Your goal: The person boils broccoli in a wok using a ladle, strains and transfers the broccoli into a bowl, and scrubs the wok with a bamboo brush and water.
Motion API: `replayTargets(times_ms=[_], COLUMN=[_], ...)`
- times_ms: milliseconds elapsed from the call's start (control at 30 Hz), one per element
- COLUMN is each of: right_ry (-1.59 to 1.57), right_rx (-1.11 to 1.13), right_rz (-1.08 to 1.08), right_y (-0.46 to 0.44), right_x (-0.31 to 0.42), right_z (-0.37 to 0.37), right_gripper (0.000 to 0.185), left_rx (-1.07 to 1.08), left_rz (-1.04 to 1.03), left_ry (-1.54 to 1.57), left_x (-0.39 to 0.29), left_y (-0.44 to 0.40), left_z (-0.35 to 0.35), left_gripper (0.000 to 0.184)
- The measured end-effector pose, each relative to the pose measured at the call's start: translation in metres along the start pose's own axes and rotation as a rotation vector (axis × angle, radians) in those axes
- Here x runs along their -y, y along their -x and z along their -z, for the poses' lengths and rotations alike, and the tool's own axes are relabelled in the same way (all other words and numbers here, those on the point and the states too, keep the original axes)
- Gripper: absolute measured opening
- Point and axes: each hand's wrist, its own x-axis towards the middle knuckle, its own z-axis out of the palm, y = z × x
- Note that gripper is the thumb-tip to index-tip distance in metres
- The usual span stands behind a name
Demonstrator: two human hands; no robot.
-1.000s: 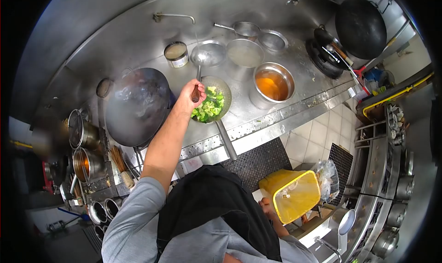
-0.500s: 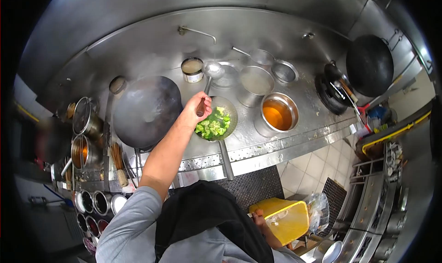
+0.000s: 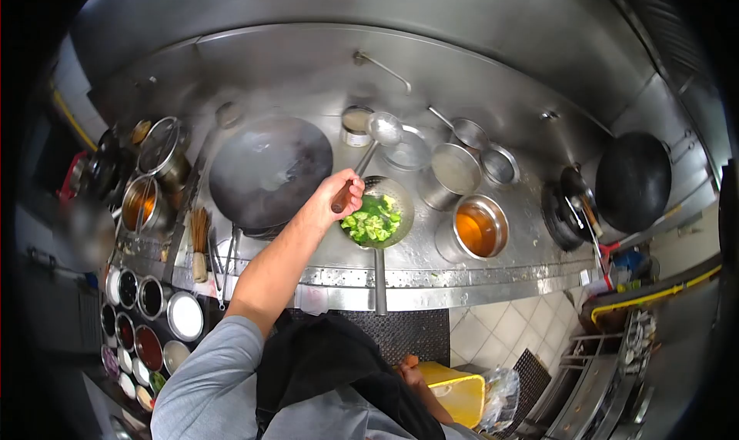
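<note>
My left hand [image 3: 339, 195] is closed around the wooden handle of a metal ladle [image 3: 385, 129]. The ladle's bowl points away from me, above the counter near a round can [image 3: 356, 124]. Just right of and below that hand sits a perforated strainer [image 3: 401, 228] holding green broccoli pieces [image 3: 373, 223]. Its long handle sticks out over the counter's front edge. Low beside my apron, my right hand [image 3: 412, 371] is near a yellow bin [image 3: 460, 398]; its fingers are too small and partly hidden to read.
A large steaming wok [image 3: 269, 174] stands left of the strainer. On the right are a pot of orange-brown liquid [image 3: 481, 228], a cloudy pot [image 3: 456, 170] and small sieves [image 3: 500, 165]. Several seasoning containers [image 3: 185, 317] fill the lower left. A bamboo brush [image 3: 199, 244] lies by the wok.
The view has turned, so the counter things appear farther right and the yellow bin lower left. My left hand still grips the ladle over the counter. My right hand appears farther left.
</note>
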Motion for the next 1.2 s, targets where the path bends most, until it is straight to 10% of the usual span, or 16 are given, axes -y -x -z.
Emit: replayTargets(times_ms=[133, 267, 633, 833, 1200], right_ry=[0.094, 0.139, 0.245, 0.385, 0.923], right_rx=[0.17, 0.204, 0.316, 0.439, 0.567], right_rz=[0.319, 0.263, 0.239, 0.334, 0.527], right_y=[-0.019, -0.032, -0.031, 0.008, -0.053], right_x=[-0.031, -0.025, 0.089, 0.105, 0.025], right_z=[0.011, 0.014, -0.052, -0.129, -0.099], right_gripper=[0.06, 0.046, 0.021, 0.016, 0.028], left_rx=[0.012, -0.247, -0.784, -0.704, -1.236], left_rz=[-0.04, -0.28, -0.41, -0.65, -0.498], left_ry=[0.052, -0.344, -1.173, -0.75, -0.371], left_x=[-0.008, -0.001, 0.083, 0.203, 0.393], left_y=[0.064, 0.169, 0.383, 0.513, 0.705], left_z=[0.045, 0.063, 0.138, 0.189, 0.193], left_gripper=[0.018, 0.084, 0.079, 0.082, 0.073])
